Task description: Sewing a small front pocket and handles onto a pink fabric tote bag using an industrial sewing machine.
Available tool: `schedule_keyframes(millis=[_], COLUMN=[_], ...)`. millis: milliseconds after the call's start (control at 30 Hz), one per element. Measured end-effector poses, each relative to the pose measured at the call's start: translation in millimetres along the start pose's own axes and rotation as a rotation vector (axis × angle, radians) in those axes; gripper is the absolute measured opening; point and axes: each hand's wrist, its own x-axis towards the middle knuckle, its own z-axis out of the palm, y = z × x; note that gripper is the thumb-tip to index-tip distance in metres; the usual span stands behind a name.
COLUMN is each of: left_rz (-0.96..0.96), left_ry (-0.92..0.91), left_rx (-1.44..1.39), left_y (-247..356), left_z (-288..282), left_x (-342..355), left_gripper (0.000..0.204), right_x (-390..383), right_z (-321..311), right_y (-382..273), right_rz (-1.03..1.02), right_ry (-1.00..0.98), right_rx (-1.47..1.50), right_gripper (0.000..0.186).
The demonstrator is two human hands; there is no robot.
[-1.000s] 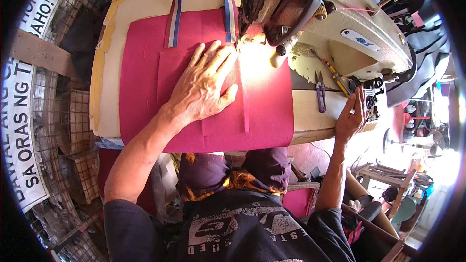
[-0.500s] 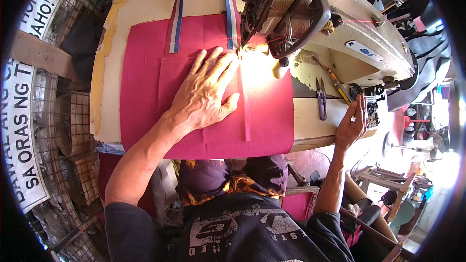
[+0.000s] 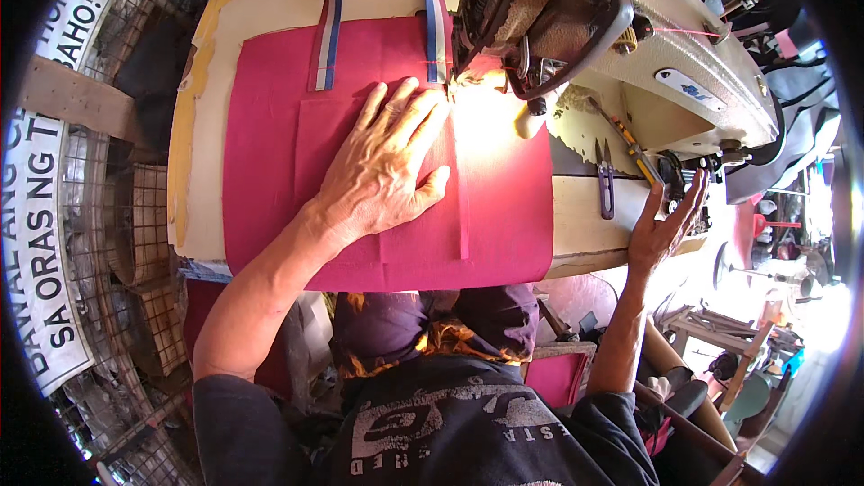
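My left hand [image 3: 382,162] lies flat on a magenta cloth panel [image 3: 504,207], fingers spread toward the needle area. A striped blue, white and red strap [image 3: 333,40] loops up from the panel's far edge, one end beside the needle area of the sewing machine [image 3: 648,45]. A folded strip [image 3: 462,193] runs down the cloth, right of that hand. At the right end of the machine bed, my right hand [image 3: 664,232] is raised with fingers stretched out, by a small dark mechanism [image 3: 670,166]. Nothing shows in its grip. Bright lamplight washes out the cloth by the needle.
Purple-handled thread snips [image 3: 607,184] and a slim yellow-and-black tool [image 3: 637,151] lie on the bed right of the cloth. Wire mesh [image 3: 148,243] and lettered signs [image 3: 40,234] stand at left. Wooden frames and clutter [image 3: 720,333] fill the right side.
My right hand's fingers have spread and shifted slightly right. The left hand stays flat on the cloth, and the view has shifted a little.
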Motion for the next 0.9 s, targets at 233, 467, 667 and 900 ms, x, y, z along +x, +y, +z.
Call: schedule_keyframes(millis=[233,467,667,900], left_rz=[0.004,0.008,0.016,0.025], left_ry=[-0.009,-0.004,-0.012,0.003], left_rx=[-0.01,-0.001,0.0,0.022], left_y=[-4.3,-5.3,-4.6,-5.9], left_z=[-0.1,1.2,1.4,4.1], left_x=[3.6,2.1,2.7,1.8], left_gripper=[0.069,0.067,0.067,0.056], right_x=[-2.4,-1.9,-10.4,-23.2], right_z=[3.3,2.2,-13.7,-24.2], right_y=[6.9,2.3,-23.3,-151.4], right_rz=[0.021,0.045,-0.156,-0.375], right_ry=[-0.025,-0.015,0.095,-0.371], right_rx=[0.046,0.068,0.076,0.628], right_gripper=[0.059,0.057,0.051,0.029])
